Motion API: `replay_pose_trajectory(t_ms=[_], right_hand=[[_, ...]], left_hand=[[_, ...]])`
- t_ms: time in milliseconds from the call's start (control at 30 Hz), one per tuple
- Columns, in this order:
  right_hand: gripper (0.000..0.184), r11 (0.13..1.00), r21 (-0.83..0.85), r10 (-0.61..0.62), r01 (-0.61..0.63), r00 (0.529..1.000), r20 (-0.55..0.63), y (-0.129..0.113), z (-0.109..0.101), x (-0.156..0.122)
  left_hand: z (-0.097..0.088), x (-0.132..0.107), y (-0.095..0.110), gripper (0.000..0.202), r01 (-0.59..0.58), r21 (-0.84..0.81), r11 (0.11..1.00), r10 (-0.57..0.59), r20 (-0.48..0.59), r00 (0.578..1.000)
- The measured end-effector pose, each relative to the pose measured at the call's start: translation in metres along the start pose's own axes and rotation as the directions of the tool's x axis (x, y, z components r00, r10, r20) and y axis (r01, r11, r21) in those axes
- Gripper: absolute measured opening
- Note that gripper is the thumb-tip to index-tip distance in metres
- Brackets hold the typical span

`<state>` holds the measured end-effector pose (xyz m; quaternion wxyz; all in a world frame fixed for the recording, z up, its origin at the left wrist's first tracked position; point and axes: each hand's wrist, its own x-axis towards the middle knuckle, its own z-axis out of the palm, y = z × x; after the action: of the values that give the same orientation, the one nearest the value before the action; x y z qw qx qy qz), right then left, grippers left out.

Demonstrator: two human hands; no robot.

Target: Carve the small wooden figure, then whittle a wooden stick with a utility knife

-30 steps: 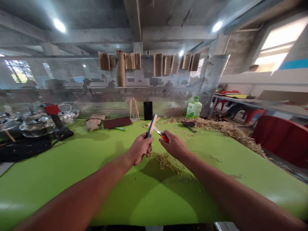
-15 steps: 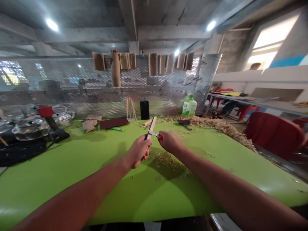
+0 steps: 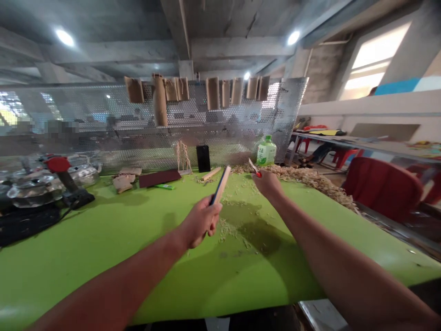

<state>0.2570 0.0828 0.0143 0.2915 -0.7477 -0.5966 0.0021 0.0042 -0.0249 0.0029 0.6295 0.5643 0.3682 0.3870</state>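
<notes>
My left hand [image 3: 200, 222] is closed round the lower end of a wooden stick [image 3: 220, 185], which has a dark blue side and points up and away over the green table [image 3: 113, 248]. My right hand [image 3: 267, 182] is stretched further out to the right, closed on a small knife with a red handle [image 3: 255, 169], its blade pointing up and left. The knife is clear of the stick. Pale wood shavings [image 3: 230, 226] lie on the table below and between my hands.
A long heap of shavings [image 3: 312, 181] runs along the table's right edge beside a green bottle [image 3: 266, 151]. A loose stick [image 3: 211, 174], a dark phone [image 3: 203, 158], a dark red sheet [image 3: 159, 177], a red-topped tool [image 3: 65, 177] and metal lids stand near the perforated back panel. Red chairs [image 3: 382, 188] are at the right.
My right hand has swept the knife away from the stick, forward and to the right. My left hand has stayed closed on the stick, and the view has shifted a little.
</notes>
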Motion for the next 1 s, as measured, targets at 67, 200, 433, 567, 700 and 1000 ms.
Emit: replay_pose_trajectory(t_ms=[67, 200, 433, 567, 700, 1000], right_hand=[[0.037, 0.995, 0.027, -0.096, 0.096, 0.995, 0.020, -0.011, 0.005, -0.017], [0.040, 0.939, 0.052, -0.345, 0.341, 0.932, 0.113, -0.049, 0.021, -0.061], [0.026, 0.892, -0.084, -0.420, 0.444, 0.883, 0.209, -0.065, 0.029, -0.081], [0.026, 0.929, -0.126, -0.326, 0.349, 0.930, 0.172, -0.053, 0.024, -0.058], [0.030, 0.992, -0.081, -0.080, 0.094, 0.983, 0.165, -0.022, 0.009, -0.017], [0.029, 0.954, -0.011, -0.298, 0.301, 0.947, 0.117, -0.039, 0.018, -0.052]], left_hand=[[-0.009, 0.008, -0.003, 0.031, -0.005, 0.014, 1.000, 0.006, -0.090, 0.996], [-0.020, 0.018, -0.006, 0.023, 0.016, 0.043, 0.999, -0.007, -0.197, 0.980], [-0.011, 0.015, -0.007, 0.027, -0.014, 0.148, 0.989, 0.044, -0.196, 0.980], [-0.002, 0.004, -0.004, 0.040, 0.022, 0.218, 0.976, 0.014, -0.161, 0.987], [0.015, -0.011, 0.000, 0.052, 0.009, 0.243, 0.970, -0.006, -0.014, 1.000], [-0.005, 0.011, -0.007, 0.050, 0.009, 0.180, 0.984, 0.029, -0.210, 0.977]])
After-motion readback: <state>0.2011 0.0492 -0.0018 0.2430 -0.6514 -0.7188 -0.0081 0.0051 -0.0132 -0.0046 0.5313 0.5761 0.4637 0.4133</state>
